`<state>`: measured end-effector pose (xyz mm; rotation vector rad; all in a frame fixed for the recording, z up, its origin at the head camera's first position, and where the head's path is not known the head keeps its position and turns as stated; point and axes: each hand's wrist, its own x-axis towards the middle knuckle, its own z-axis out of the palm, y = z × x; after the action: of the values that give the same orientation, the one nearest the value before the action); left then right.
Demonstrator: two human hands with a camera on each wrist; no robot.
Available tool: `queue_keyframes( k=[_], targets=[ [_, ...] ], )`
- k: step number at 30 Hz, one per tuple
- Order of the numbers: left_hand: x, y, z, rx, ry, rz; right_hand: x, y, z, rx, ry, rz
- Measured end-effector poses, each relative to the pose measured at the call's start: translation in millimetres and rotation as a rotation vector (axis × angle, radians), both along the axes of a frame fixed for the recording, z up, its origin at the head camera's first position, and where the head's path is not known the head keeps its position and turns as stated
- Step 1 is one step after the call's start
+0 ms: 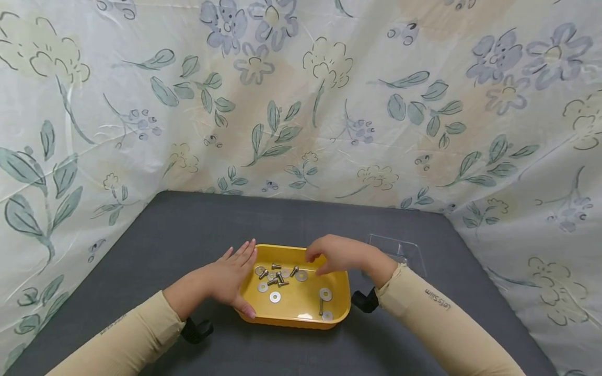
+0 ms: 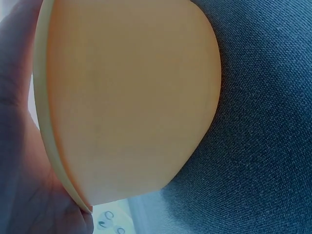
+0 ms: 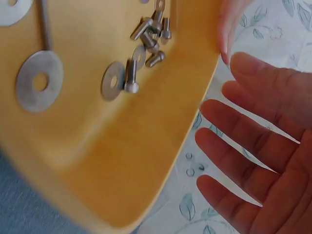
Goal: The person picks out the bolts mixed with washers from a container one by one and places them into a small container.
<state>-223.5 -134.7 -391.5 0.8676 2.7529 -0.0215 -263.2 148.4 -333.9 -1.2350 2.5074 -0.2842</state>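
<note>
A yellow tray (image 1: 301, 303) holds several steel screws (image 3: 131, 77) and flat washers (image 3: 40, 82). My left hand (image 1: 229, 278) rests on the tray's left rim, fingers straight, with the thumb at the front corner. From the left wrist, the tray's outer wall (image 2: 136, 97) fills much of the view, and the palm lies along its rim. Over the right back part of the tray is my right hand (image 1: 343, 253), its fingers slightly bent and spread, with nothing in them. The right wrist view has those fingers (image 3: 234, 126) beside the tray's edge, apart from the screws.
A clear plastic box (image 1: 414, 256) stands behind the right wrist, partly hidden by it. The dark grey tabletop (image 1: 226, 219) lies under everything. Floral fabric (image 1: 301, 104) hangs around the back and sides of the table.
</note>
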Motion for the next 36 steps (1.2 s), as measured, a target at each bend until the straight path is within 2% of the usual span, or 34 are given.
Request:
queue_keyframes(
  k=[5,10,15,20,23,27,36],
  targets=[
    [-0.9,0.0,0.0,0.001,-0.006,0.001,-0.9,-11.5,-4.7,0.088,-0.072,-0.001],
    [-0.4,-0.1,1.3,0.013,-0.014,-0.001,-1.4,-18.5,-13.5,0.241,-0.189,-0.023],
    [0.1,0.1,3.0,0.007,-0.006,-0.006,-1.7,-22.5,-19.5,0.329,-0.305,-0.007],
    [0.4,0.1,4.5,0.015,-0.008,-0.010,-1.8,-23.7,-25.0,0.444,-0.442,-0.084],
    [0.4,0.0,4.5,0.020,-0.005,-0.013,-3.1,-23.9,-28.8,0.502,-0.487,-0.098],
    [0.6,0.0,4.3,0.019,0.002,-0.015,-6.9,-23.3,-31.5,0.508,-0.502,-0.079],
    [1.1,0.7,3.8,0.017,-0.004,-0.005,-13.2,-26.0,-35.1,0.413,-0.511,-0.057]
  ],
)
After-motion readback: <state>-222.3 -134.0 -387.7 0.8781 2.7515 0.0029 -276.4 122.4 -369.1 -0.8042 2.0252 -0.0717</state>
